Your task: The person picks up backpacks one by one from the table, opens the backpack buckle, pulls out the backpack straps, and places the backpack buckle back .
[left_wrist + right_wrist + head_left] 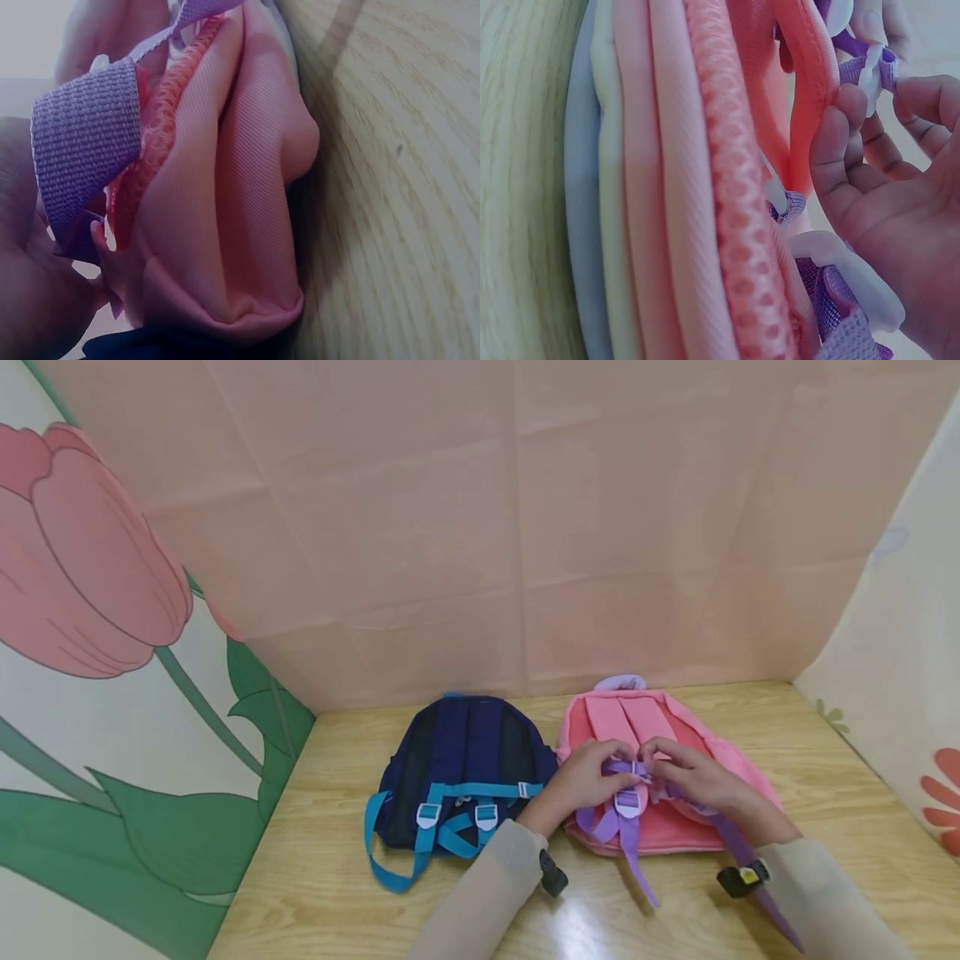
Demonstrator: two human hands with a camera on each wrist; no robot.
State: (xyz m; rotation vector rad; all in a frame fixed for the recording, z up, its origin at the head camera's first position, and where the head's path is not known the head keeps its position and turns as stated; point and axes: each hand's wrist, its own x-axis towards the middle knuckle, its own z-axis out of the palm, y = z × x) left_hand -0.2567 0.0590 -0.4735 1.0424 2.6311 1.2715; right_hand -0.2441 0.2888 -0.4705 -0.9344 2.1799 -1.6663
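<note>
A pink backpack point(675, 833) with purple straps point(628, 843) lies strap side up on the table. Above it my left hand point(588, 777) pinches the purple webbing beside a small white buckle point(871, 81). From the other side, the fingertips of my right hand point(697, 781) grip that buckle and the webbing threaded through it. In the right wrist view, a larger white strap adjuster point(847, 270) sits below my right hand. A loop of wide purple webbing point(86, 135) crosses in front of my left hand in the left wrist view, partly hiding it.
A navy backpack point(468, 727) with teal straps point(393, 881) lies to the left, close to the pink one. The wooden table point(315, 877) meets a pinkish backdrop point(517, 543) behind the bags. Printed flower panels point(97, 552) stand at the sides.
</note>
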